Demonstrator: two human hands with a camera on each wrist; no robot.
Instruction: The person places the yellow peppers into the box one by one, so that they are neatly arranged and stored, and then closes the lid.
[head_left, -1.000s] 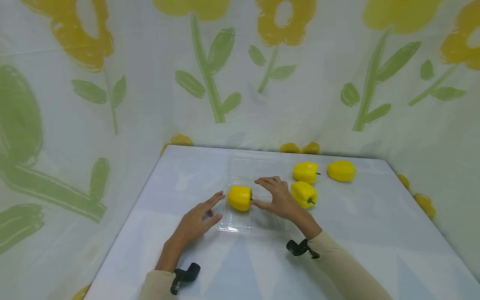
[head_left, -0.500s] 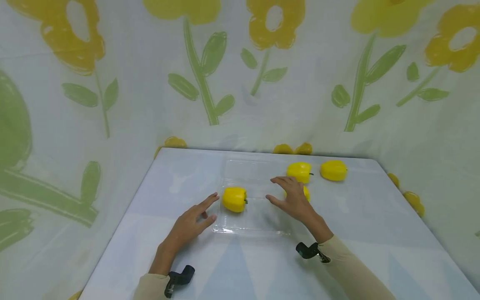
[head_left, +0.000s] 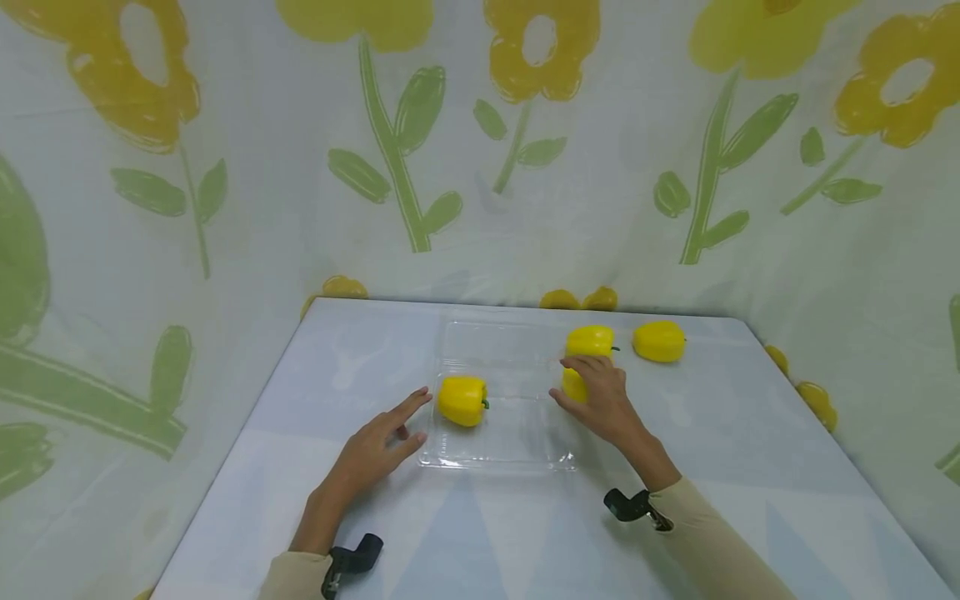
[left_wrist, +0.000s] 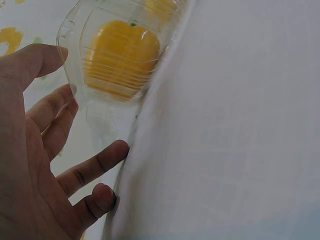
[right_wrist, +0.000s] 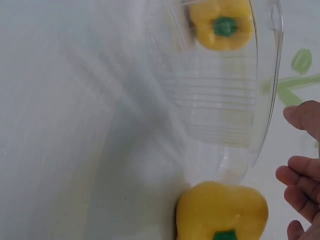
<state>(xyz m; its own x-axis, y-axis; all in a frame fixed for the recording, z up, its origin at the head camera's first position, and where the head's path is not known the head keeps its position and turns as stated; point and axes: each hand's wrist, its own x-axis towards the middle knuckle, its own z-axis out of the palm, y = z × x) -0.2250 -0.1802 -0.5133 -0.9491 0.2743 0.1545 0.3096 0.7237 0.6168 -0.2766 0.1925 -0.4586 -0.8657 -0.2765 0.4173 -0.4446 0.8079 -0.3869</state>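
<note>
Sleeves (head_left: 712,533) reach across a pale counter (head_left: 225,550) from the near side. The left hand (head_left: 378,448), fingers extended and gripping nothing, has stayed beside the left rim of a clear plastic container (head_left: 517,433). Inside lies one yellow pepper (head_left: 462,402), on its side, stem toward the right. The right hand (head_left: 604,408) has drawn away from it, rightward; thumb and fingers spread, it holds nothing and partly hides a second pepper (head_left: 575,385). So work seems to stand at one pepper in, three outside. Farther back sit a third pepper (head_left: 588,340) and, to its right, a fourth pepper (head_left: 658,342), before flower-printed cloth (head_left: 592,225).
</note>
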